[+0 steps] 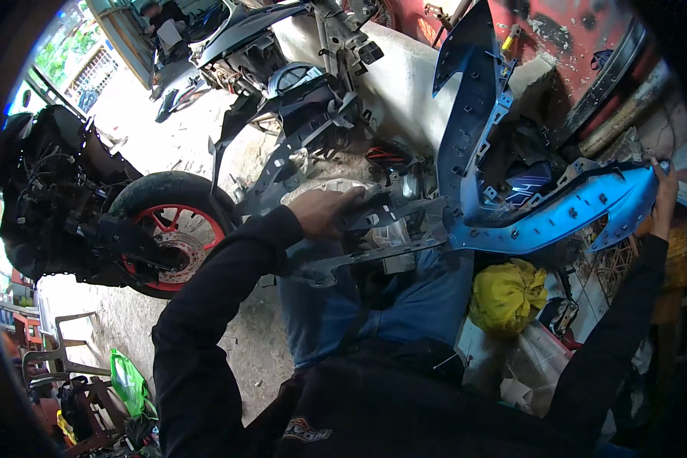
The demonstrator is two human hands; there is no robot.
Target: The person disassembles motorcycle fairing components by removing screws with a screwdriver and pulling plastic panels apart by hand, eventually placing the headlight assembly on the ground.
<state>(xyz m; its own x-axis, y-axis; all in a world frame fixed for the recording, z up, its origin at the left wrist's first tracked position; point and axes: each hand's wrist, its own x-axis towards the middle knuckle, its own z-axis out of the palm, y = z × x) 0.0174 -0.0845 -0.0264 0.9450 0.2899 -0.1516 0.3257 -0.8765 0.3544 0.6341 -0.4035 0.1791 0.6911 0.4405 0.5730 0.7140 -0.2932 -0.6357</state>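
Note:
A large V-shaped motorcycle fairing panel (542,226), blue with many small dark clips, stretches across the right side. My right hand (665,200) is closed around its far right end. In front of my lap, a dark grey plastic bracket piece (393,250) reaches from the left and meets the blue panel's corner; whether the two are fastened together I cannot tell. My left hand (324,212) grips the dark piece at its left part, fingers wrapped over its upper edge. Some of those fingers are hidden behind it.
To the left stands a partly stripped motorcycle with a red-rimmed wheel (177,233). More dark fairing parts (298,107) lie ahead. A yellow plastic bag (509,298) sits beside my right thigh. A green bag (130,382) and a chair (61,347) are at lower left. Another person (166,23) sits far back.

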